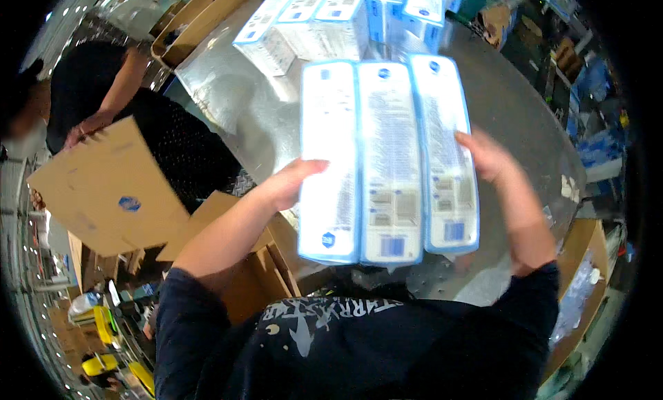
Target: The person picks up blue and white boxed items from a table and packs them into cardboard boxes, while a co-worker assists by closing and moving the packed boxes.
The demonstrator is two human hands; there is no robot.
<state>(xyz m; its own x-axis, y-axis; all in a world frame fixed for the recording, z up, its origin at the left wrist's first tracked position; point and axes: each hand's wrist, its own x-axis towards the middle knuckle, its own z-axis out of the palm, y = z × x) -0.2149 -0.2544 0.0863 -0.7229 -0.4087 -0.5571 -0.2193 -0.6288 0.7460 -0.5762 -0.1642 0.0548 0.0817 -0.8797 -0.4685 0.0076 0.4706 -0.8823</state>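
Three long white boxes with light blue edges, a left box (330, 138), a middle box (390, 138) and a right box (443, 117), are squeezed side by side between my hands above the metal table. My left hand (293, 182) presses on the outer side of the left box, its thumb lying over the edge. On the opposite side, my right hand (489, 155) grips the right box, slightly blurred. The right box sits a little higher than the other two. The fingers under the boxes are hidden.
More white and blue boxes (338, 27) stand at the far side of the grey metal table (511, 110). To the left, a co-worker (103, 82) holds a flat cardboard box (110, 193). An open carton (259, 283) stands beside my left arm; another carton (583, 262) holds clear plastic at right.
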